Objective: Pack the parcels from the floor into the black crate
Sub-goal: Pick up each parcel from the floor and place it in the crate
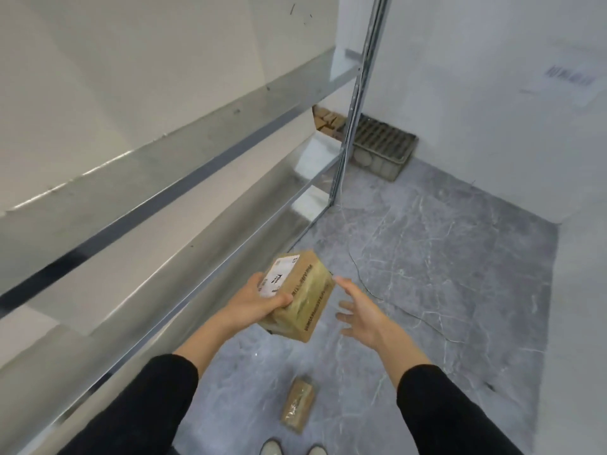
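Note:
A taped cardboard parcel (300, 298) with a white shipping label is held above the floor in my left hand (259, 298), whose fingers wrap its near left end. Just to the right of the parcel, my right hand (359, 311) is spread open and holds nothing; its fingertips come close to the box's right edge. A smaller brown parcel (298, 403) lies on the grey floor below, near my feet. A dark crate (382, 147) with a ribbed inside stands on the floor in the far corner against the white wall.
A metal shelving rack (170, 178) with pale boards runs along the left, its upright post (356, 103) in front of the crate. Brown boxes (328, 121) sit behind the rack. A thin cable (404, 311) trails across the grey marbled floor. White walls enclose the right side.

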